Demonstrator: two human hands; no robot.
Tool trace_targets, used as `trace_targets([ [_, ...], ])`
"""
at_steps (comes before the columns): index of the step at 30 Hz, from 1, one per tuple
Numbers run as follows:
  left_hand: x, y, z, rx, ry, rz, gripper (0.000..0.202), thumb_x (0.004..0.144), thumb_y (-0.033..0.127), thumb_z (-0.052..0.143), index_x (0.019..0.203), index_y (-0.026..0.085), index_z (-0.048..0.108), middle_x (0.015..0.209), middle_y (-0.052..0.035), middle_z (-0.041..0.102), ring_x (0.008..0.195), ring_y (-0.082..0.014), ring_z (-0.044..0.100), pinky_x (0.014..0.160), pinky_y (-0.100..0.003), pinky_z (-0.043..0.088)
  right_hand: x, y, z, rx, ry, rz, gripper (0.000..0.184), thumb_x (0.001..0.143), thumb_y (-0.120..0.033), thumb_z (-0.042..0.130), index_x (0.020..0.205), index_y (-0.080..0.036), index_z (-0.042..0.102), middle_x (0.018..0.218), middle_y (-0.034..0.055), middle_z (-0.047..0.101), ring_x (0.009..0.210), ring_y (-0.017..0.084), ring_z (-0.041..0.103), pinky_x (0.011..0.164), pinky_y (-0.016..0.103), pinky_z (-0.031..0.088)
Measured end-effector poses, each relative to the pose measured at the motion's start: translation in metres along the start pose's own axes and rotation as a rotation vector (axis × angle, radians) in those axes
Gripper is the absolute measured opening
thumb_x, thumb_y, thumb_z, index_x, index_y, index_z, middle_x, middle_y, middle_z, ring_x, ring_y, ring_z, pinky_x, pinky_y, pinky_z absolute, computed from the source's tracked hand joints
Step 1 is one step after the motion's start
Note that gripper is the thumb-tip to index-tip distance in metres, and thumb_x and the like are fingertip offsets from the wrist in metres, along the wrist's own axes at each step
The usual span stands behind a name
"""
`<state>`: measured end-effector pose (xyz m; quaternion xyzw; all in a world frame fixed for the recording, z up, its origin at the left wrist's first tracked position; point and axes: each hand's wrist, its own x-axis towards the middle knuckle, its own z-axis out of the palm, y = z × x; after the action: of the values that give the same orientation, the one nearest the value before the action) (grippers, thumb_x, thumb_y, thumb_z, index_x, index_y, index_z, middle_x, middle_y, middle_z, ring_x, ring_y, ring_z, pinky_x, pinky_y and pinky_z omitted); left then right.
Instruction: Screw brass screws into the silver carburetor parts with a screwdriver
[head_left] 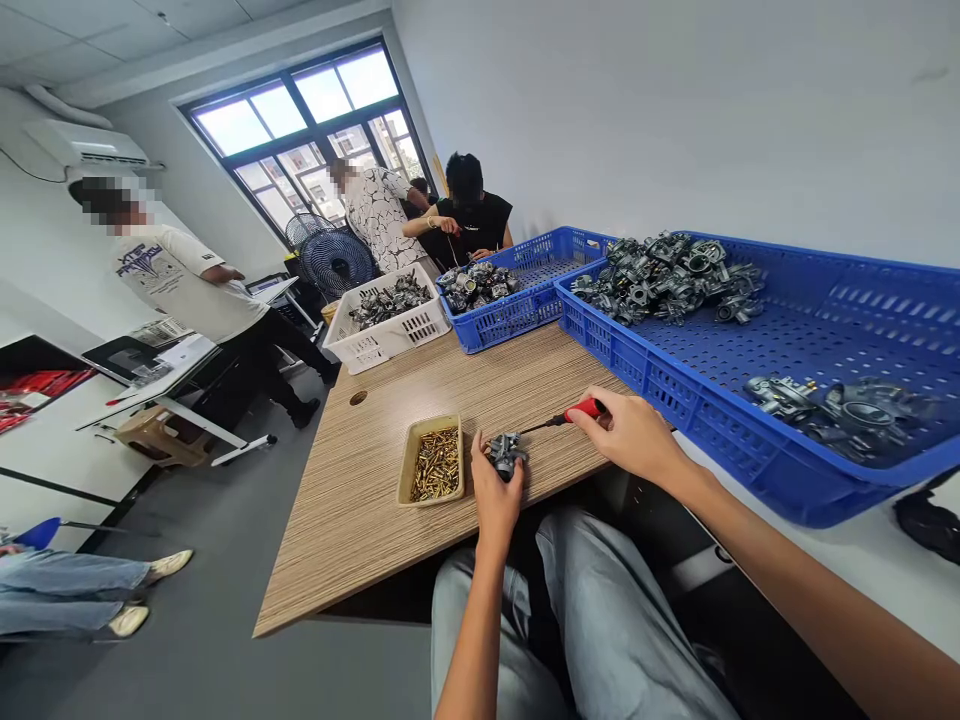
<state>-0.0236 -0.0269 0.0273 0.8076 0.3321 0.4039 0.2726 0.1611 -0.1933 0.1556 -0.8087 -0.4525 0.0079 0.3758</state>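
My left hand is closed around a grey metal carburetor just above the wooden table. In my right hand is a screwdriver with a red and black handle. Its thin shaft points left at the carburetor; whether the tip touches it I cannot tell. Close beside my left hand stands a small cream tray of brass screw-like pieces.
A large blue crate with piled carburetors stands at right. Behind the table are another blue crate and a white crate, both holding metal parts. A co-worker sits beyond; other people stand at left.
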Motion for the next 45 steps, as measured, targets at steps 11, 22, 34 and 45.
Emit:
trace_targets([
  [11,0.003,-0.006,0.007,0.028,0.065,-0.148,0.060,0.099,0.058,0.061,0.143,0.016,0.057,0.140,-0.0195,0.068,0.133,-0.0341,0.064,0.117,-0.052,0.048,0.000,0.001,-0.001,0.097,-0.014,-0.044,0.017,0.100,-0.043,0.060,0.104,-0.029,0.068,0.087,0.0010,0.079,0.080,0.023,0.071,0.074,0.032,0.043],
  [22,0.008,-0.007,0.008,0.126,0.043,-0.174,0.055,0.110,0.057,0.032,0.118,0.017,0.069,0.120,-0.0182,0.069,0.118,-0.0323,0.066,0.108,-0.050,0.050,0.000,-0.001,-0.006,0.097,-0.015,-0.038,0.017,0.100,-0.042,0.060,0.105,-0.029,0.068,0.087,0.0015,0.078,0.079,0.023,0.071,0.073,0.032,0.043],
  [34,0.004,-0.012,0.006,0.052,0.028,-0.175,0.047,0.100,0.064,0.055,0.113,0.020,0.064,0.116,-0.0144,0.073,0.118,-0.0319,0.067,0.107,-0.049,0.050,-0.001,-0.001,-0.004,0.097,-0.011,-0.043,0.018,0.101,-0.045,0.060,0.106,-0.029,0.068,0.086,0.0005,0.078,0.077,0.023,0.070,0.073,0.032,0.043],
  [45,0.004,0.003,0.004,0.063,0.058,-0.182,0.055,0.088,0.056,0.078,0.118,0.023,0.046,0.114,-0.0104,0.068,0.103,-0.0284,0.073,0.094,-0.046,0.057,-0.002,-0.003,-0.004,0.127,-0.008,-0.062,0.018,0.101,-0.044,0.060,0.104,-0.029,0.068,0.087,0.0003,0.078,0.074,0.022,0.068,0.071,0.032,0.042],
])
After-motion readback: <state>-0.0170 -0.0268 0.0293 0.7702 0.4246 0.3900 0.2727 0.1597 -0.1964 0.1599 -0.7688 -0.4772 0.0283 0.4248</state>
